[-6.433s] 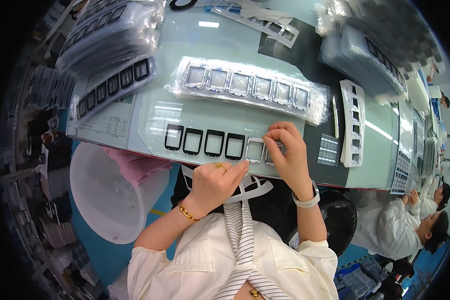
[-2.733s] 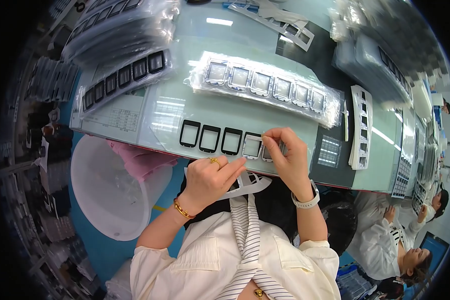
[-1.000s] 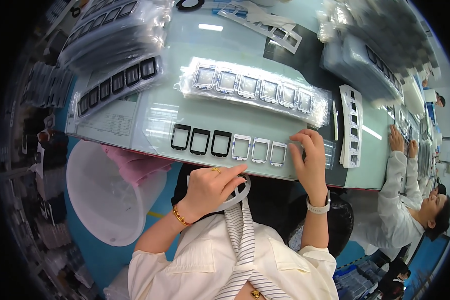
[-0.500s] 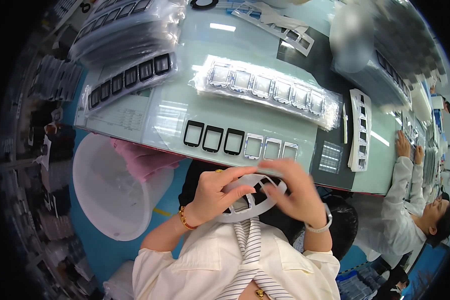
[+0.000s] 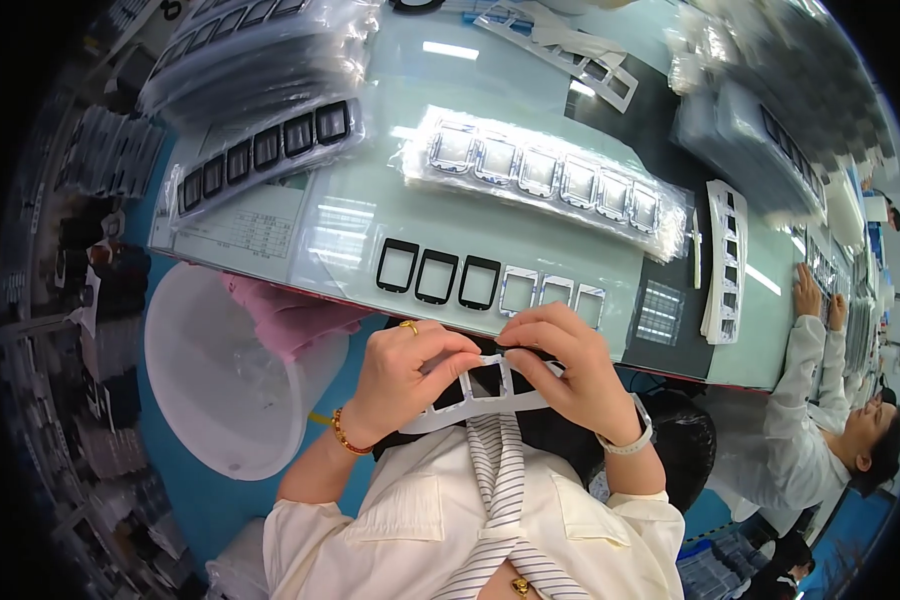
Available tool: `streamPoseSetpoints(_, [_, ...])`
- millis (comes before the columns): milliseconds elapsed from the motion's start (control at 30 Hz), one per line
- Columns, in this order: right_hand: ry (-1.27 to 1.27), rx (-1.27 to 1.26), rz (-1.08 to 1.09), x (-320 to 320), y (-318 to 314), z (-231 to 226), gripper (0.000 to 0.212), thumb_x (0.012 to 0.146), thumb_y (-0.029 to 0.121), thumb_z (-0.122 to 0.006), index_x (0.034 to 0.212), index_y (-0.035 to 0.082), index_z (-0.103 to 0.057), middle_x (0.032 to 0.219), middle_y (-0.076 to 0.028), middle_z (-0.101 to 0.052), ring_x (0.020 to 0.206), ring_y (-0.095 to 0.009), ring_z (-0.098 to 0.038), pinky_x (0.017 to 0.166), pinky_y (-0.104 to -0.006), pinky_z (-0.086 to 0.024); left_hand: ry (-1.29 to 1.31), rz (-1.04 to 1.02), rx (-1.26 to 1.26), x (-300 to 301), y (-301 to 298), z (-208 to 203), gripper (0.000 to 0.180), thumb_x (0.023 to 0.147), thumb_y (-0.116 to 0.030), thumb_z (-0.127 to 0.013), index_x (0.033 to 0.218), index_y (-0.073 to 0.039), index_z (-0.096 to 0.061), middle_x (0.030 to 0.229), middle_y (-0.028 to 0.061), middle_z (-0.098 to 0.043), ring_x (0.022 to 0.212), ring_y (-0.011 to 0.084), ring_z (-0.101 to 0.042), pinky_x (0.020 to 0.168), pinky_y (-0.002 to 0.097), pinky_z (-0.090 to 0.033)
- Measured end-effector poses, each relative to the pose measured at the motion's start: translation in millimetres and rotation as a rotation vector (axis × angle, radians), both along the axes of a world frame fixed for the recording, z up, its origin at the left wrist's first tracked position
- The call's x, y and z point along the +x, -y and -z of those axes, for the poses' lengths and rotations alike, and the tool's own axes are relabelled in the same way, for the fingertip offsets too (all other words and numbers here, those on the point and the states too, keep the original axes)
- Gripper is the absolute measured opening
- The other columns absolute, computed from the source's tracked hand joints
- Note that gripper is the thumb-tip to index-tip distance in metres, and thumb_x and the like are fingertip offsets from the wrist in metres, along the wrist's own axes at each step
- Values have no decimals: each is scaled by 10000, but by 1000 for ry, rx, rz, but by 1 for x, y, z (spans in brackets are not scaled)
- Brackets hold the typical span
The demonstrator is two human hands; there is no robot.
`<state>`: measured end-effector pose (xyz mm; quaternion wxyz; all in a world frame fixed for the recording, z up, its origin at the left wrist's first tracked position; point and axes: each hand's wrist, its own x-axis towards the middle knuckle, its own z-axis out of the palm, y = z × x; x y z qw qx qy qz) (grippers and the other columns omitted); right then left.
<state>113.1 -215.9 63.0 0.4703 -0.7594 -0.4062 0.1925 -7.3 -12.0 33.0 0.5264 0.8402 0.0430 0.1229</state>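
Observation:
In front of my chest, below the table edge, I hold a white backing strip [image 5: 490,406] with several rectangular cutouts. My left hand [image 5: 400,380] pinches its upper edge between thumb and index finger. Close beside it, my right hand [image 5: 565,372] pinches the same edge, its thumb and fingertips together. My fingers cover part of the strip. On the table just beyond my hands lies a row: three black rectangular frames [image 5: 436,299] on the left, then three white-edged frames [image 5: 537,298] on the right. The right end of the row is close to my right hand.
Behind the row lies a clear plastic tray [image 5: 545,178] of frames. Bagged black frames [image 5: 266,150] and plastic stacks stand left; more stacks [image 5: 750,140] stand right. White strips [image 5: 727,262] lie at the right. A white bin [image 5: 225,390] with pink cloth [image 5: 295,315] is below left. A co-worker [image 5: 805,400] sits right.
My right hand has come in from a blurred, spread position to pinch the strip beside my left hand. The strip has gone from a curled loop to a flatter, opened-out shape.

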Motion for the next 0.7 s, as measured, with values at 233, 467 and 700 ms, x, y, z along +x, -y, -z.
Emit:
streamPoseSetpoints(233, [36,-11,-100,-4,-14,-9,125,872,-49,-736,969,11,-686,1039,-112,-683,913,-270,-667,809,-347,-541,-10,-35,22,-3,-5,15,66,868,-113,-818,905,-67,-787,756,65,-722,623,209,-659,582,328,-482])
streamPoseSetpoints(467, [-25,100,223,12,-23,-9,51,928,-43,-697,968,-27,-671,894,-69,-694,838,-160,-637,774,-281,-505,28,-113,211,-3,-13,22,67,872,-118,-814,918,-78,-787,714,63,-667,572,225,-610,539,339,-463])
streamPoseSetpoints(700, [-140,23,326,28,-39,37,101,997,57,-697,1015,-43,-696,892,-40,-725,825,-99,-633,780,-254,-513,174,-92,391,5,-12,27,171,837,-163,-848,1006,-150,-831,668,5,-577,524,187,-557,494,328,-432])
